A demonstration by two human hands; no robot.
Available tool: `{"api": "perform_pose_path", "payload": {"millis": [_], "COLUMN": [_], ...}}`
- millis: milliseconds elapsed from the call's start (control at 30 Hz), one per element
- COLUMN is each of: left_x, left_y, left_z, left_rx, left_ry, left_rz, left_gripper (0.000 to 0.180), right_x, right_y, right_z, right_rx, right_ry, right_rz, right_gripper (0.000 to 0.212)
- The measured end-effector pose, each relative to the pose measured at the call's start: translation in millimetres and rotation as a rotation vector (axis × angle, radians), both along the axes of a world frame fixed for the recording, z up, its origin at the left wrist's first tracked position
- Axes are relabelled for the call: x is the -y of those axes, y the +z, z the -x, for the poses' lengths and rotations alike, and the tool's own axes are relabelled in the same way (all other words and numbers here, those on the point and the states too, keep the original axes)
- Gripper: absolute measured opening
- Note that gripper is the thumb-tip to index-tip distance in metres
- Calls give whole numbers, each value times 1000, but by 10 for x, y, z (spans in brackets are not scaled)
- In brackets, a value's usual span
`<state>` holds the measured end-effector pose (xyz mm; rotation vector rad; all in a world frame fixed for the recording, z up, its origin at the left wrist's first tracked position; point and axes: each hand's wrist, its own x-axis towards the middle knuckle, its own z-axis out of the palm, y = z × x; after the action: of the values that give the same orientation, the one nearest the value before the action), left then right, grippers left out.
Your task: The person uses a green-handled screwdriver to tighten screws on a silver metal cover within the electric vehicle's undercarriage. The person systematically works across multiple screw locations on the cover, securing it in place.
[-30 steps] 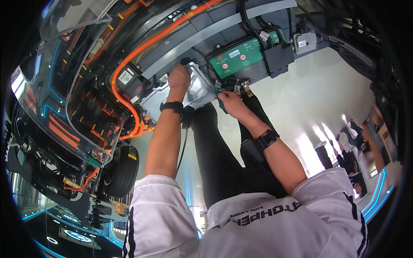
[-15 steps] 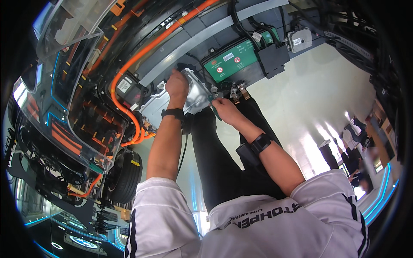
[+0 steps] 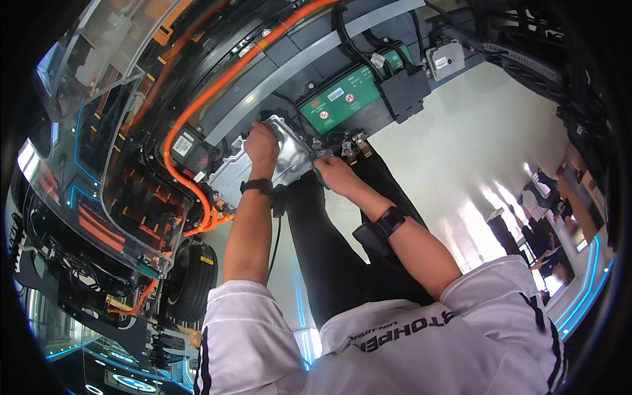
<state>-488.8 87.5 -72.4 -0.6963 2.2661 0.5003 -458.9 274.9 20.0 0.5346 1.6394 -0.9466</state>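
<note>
A silver metal casing (image 3: 289, 150) with a bolt-hole flange sits tilted beside the vehicle's grey side, just beyond my knees. My left hand (image 3: 262, 146) is closed over its upper left part. The fingertips are mostly hidden, but they seem to grip the casing. At the casing's right edge, my right hand (image 3: 336, 175) is closed round a slim green-handled tool (image 3: 320, 176). Its tip is hard to make out, and its exact kind does not show. Dark wristbands are on both wrists.
Right of the casing, a green-labelled battery box (image 3: 339, 99) is fixed to the grey side, with a small silver module (image 3: 446, 60) farther right. A thick orange cable (image 3: 210, 89) curves down on the left, near a tyre (image 3: 191, 280). People (image 3: 543, 224) are at far right.
The view has shifted a little, so the vehicle parts lie slightly farther left and lower. The green tool's handle shows at a slightly different slant. Both hands keep their places at the casing.
</note>
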Motion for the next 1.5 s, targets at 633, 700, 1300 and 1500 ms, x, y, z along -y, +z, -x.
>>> {"api": "perform_pose_path", "payload": {"millis": [633, 700, 1300, 1500], "left_x": [-11, 9, 1119, 2843], "left_y": [-6, -24, 2061, 2668], "left_z": [-70, -78, -1090, -1907], "left_rx": [-160, -170, -636, -455], "left_ry": [21, 41, 624, 502], "left_rz": [-20, -36, 144, 559], "left_gripper": [28, 29, 19, 19], "right_x": [80, 95, 112, 178], "right_y": [29, 17, 270, 151], "right_z": [-10, 3, 130, -51], "right_rx": [10, 18, 26, -36], "right_ry": [-98, -84, -6, 80], "right_rz": [41, 36, -28, -14], "right_gripper": [34, 37, 34, 34]}}
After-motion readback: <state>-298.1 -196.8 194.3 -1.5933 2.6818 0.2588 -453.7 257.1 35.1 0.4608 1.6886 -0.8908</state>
